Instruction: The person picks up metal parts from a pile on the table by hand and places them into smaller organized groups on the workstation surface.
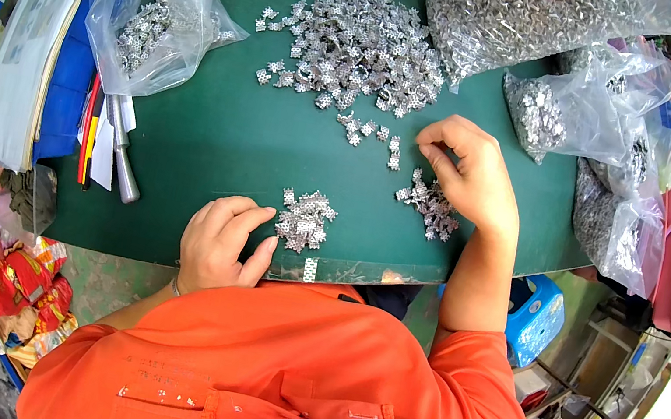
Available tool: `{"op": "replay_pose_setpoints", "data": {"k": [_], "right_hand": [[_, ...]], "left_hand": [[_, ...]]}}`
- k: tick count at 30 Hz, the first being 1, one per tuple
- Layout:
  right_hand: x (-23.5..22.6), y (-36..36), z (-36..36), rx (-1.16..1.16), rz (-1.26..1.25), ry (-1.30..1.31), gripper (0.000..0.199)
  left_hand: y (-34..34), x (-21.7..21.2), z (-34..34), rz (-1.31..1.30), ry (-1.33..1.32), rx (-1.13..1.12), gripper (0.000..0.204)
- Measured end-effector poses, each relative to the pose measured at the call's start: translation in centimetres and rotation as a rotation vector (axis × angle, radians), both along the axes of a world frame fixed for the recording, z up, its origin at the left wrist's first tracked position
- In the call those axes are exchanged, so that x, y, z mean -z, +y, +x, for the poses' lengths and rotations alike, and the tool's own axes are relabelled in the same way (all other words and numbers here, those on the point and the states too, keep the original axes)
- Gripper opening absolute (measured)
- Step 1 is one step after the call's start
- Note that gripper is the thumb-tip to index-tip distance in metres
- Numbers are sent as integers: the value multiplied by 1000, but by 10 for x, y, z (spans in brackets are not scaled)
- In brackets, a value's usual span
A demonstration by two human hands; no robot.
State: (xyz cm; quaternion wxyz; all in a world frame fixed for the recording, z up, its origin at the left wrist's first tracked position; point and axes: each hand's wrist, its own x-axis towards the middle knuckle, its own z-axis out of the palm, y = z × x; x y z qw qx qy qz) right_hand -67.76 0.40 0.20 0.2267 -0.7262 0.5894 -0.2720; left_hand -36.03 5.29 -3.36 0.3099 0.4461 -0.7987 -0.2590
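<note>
My left hand (222, 242) rests at the near edge of the table, thumb and forefinger apart with nothing between them. Just right of its fingertips lies a small heap of silvery perforated metal pieces (304, 220). My right hand (473, 172) hovers further out, thumb and forefinger brought together; whether a piece is between them I cannot make out. Below that hand is another small heap of metal pieces (427, 207), partly covered by the wrist. A short strip of joined pieces (395, 154) lies left of its fingertips, beside a few loose pieces (358, 129).
A large pile of metal pieces (363, 45) covers the far middle of the green table (186, 149). Clear bags of parts stand around it: one bag (153, 24) at left, a big bag (544, 22) at far right. A metal-handled tool (123, 161) lies left. A blue stool (536, 319) stands below right.
</note>
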Motion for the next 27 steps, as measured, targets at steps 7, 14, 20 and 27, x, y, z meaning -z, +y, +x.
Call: {"op": "replay_pose_setpoints", "data": {"k": [7, 14, 20, 27], "right_hand": [[6, -2, 10, -149, -24, -13, 11], [3, -1, 6, -175, 32, -18, 9], [-12, 1, -12, -279, 102, -55, 6], [11, -6, 14, -63, -57, 35, 11]], "left_hand": [[1, 1, 1, 0, -15, -1, 36], [0, 0, 1, -4, -18, -2, 37], [0, 0, 1, -2, -14, -2, 37], [0, 0, 0, -7, -13, 7, 37]]}}
